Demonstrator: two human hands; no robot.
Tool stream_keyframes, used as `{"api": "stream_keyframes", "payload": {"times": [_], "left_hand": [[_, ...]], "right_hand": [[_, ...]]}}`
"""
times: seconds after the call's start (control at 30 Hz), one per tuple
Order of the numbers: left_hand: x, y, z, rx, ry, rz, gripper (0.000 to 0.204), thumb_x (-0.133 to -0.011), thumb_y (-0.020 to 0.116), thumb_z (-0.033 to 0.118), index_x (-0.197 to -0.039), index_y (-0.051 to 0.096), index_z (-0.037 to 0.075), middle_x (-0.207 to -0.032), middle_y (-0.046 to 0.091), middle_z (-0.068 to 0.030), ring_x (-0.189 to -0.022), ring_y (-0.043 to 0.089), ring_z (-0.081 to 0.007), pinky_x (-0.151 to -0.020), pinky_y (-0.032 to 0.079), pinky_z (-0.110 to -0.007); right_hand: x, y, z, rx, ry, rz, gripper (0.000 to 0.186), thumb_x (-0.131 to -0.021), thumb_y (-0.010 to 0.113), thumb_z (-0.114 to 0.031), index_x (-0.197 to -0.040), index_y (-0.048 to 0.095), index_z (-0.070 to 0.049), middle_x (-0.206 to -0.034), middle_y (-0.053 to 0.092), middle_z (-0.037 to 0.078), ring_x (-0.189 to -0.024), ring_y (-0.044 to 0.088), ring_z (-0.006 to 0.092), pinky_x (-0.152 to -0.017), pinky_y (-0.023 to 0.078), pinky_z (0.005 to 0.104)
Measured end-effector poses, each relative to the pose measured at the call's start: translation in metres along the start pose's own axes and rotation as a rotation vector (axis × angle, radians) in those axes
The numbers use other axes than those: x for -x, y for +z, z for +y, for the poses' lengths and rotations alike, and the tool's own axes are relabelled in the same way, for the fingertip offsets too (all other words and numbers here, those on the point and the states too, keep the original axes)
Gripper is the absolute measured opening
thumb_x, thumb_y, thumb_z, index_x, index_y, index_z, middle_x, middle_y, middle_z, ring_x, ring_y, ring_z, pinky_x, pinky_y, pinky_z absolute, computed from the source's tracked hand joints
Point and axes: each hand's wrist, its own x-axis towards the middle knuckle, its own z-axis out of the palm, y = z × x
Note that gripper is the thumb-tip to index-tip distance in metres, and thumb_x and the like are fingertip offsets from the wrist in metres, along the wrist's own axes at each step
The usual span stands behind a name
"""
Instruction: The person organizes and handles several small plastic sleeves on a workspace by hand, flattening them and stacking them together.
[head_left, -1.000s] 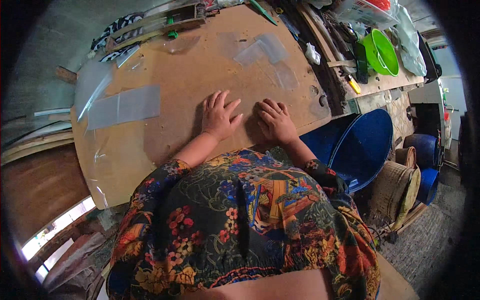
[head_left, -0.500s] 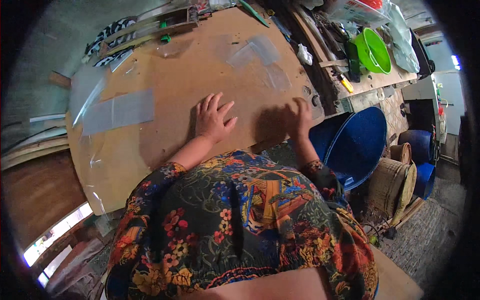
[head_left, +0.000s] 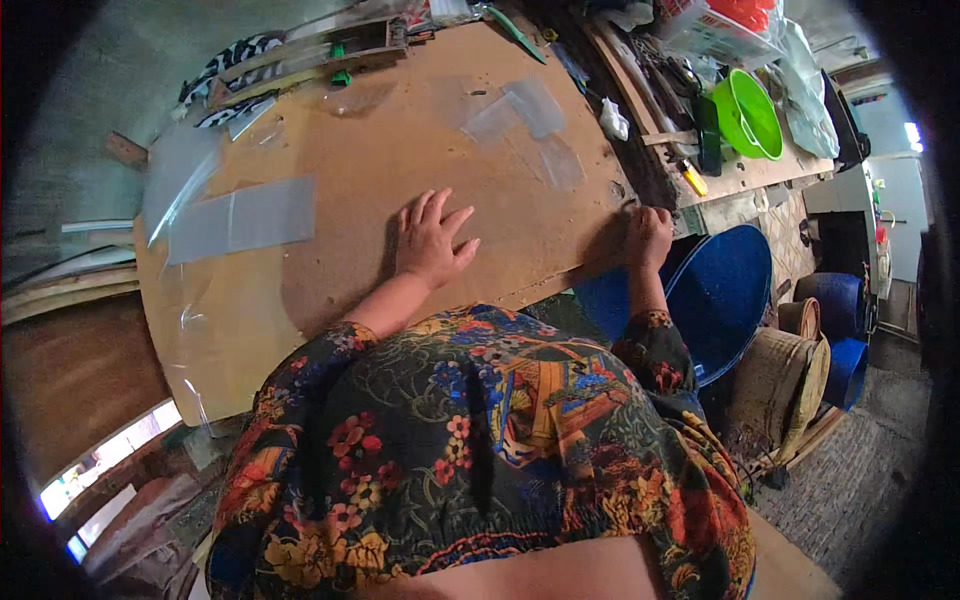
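Right hand point(head_left: 650, 238) has shifted to the right edge of the flat tan wooden bench point(head_left: 365, 155), fingers curled, can't tell if gripping, leaving only the spread-fingered left hand point(head_left: 434, 240) mid-bench, right of the translucent rectangular plastic sheet point(head_left: 272, 212).

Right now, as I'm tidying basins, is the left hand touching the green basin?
No, the left hand is spread on the brown board, apart from the green basin.

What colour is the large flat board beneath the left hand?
The large flat board is orange-brown, clearest in the head view.
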Motion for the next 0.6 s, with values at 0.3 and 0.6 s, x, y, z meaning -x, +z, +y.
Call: {"api": "stream_keyframes", "payload": {"times": [0.3,0.6], "left_hand": [[0.001,0.002,-0.001,-0.021,-0.026,-0.021,0.044,-0.068,0.064,0.033,-0.109,0.055,0.019,-0.126,0.036,-0.0098,-0.119,0.029,-0.0291,-0.098,0.022,-0.046],[-0.001,0.000,0.001,0.010,-0.024,-0.002,0.040,-0.070,0.062,0.026,-0.109,0.054,0.020,-0.125,0.038,-0.0102,-0.117,0.033,-0.0294,-0.097,0.023,-0.045]], "right_hand": [[0.046,-0.004,-0.127,-0.619,-0.325,-0.361,0.010,-0.073,0.055,-0.002,-0.082,0.056,-0.002,-0.085,0.055,0.015,-0.082,0.053,0.0310,-0.073,0.043,0.0355],[0.053,0.041,-0.131,-0.558,-0.668,-0.361,0.013,-0.076,0.057,-0.015,-0.085,0.059,-0.007,-0.089,0.054,0.010,-0.077,0.056,0.0292,-0.066,0.047,0.0356]]}}
